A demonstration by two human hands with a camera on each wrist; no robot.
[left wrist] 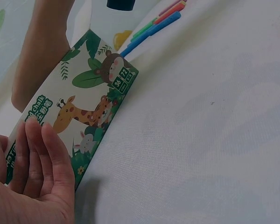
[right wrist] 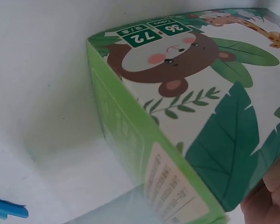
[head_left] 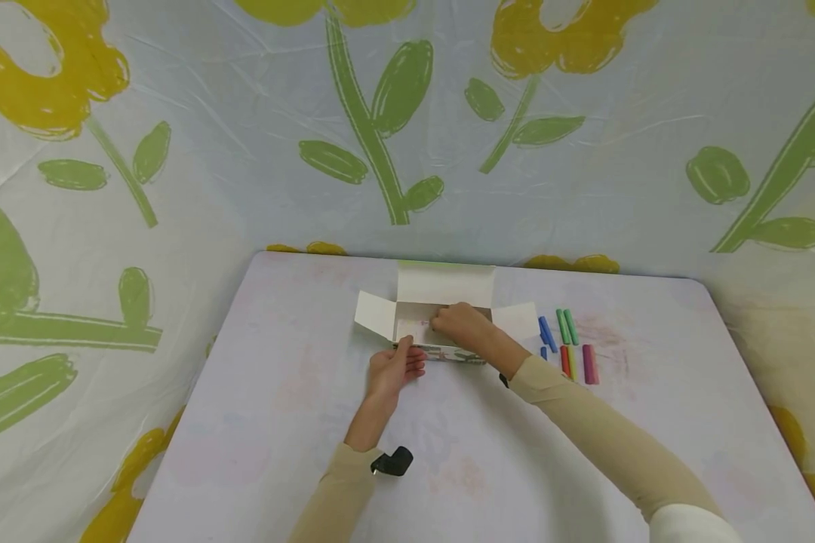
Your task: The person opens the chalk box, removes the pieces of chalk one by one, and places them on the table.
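Note:
A cardboard chalk box point(head_left: 448, 354) with animal pictures stands on the table, its lid and both side flaps folded open. My left hand point(head_left: 392, 368) holds the box's front wall near the left corner, thumb over the top edge and fingers against the printed outside. In the left wrist view those fingers point(left wrist: 49, 154) lie across the printed side. My right hand point(head_left: 463, 326) reaches down into the box with bent fingers. Its fingertips are hidden, and I cannot tell whether they hold anything. Beside the hand, a pale printed surface point(head_left: 412, 329) shows inside the box.
Right of the box lie several chalk sticks: blue point(head_left: 548, 334), green point(head_left: 567, 326), red point(head_left: 565, 362), yellow point(head_left: 572, 363) and purple point(head_left: 588, 365). The light table point(head_left: 299, 422) carries faint coloured smudges. A flower-printed cloth point(head_left: 258, 151) hangs behind and beside it.

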